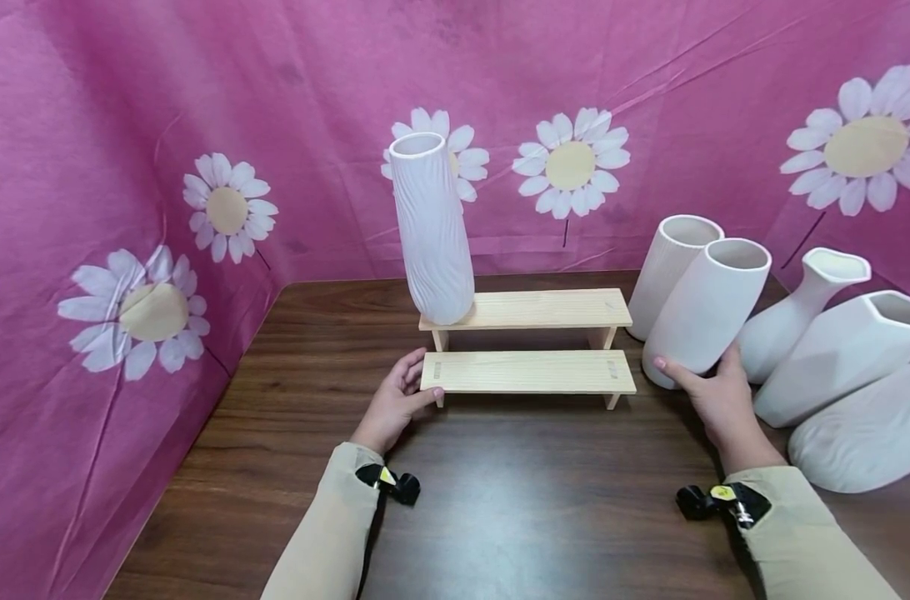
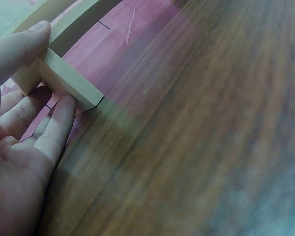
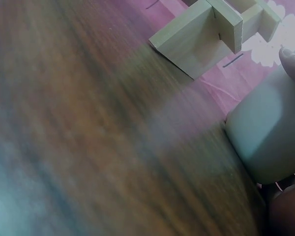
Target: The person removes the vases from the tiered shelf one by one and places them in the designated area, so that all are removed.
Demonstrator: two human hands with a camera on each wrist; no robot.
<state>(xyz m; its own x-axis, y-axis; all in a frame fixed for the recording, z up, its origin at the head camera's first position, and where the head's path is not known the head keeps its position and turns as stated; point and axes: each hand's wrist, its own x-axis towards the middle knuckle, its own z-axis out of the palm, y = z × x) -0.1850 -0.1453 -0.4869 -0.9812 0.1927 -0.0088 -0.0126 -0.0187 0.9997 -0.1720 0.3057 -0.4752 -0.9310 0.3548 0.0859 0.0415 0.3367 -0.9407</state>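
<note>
A two-step wooden stand has a low front step (image 1: pixel 530 372) and a higher back step (image 1: pixel 552 308). My left hand (image 1: pixel 395 402) grips the left end of the front step; in the left wrist view the thumb (image 2: pixel 24 46) lies on the top edge and the fingers are around the leg (image 2: pixel 69 81). On the left end of the back step stands a tall white vase (image 1: pixel 432 233) with wavy grooves. My right hand (image 1: pixel 728 408) holds a smooth white vase (image 1: pixel 706 312) low down, thumb on its left side, other fingers partly hidden. That vase's base appears at table level.
Behind the held vase stands a ribbed white vase (image 1: pixel 668 267). To its right are a narrow-necked vase (image 1: pixel 792 308), a faceted vase (image 1: pixel 837 358) and a textured vase (image 1: pixel 867 433), close together on the brown wooden table (image 1: pixel 530 500). A pink flowered cloth (image 1: pixel 335 108) hangs behind.
</note>
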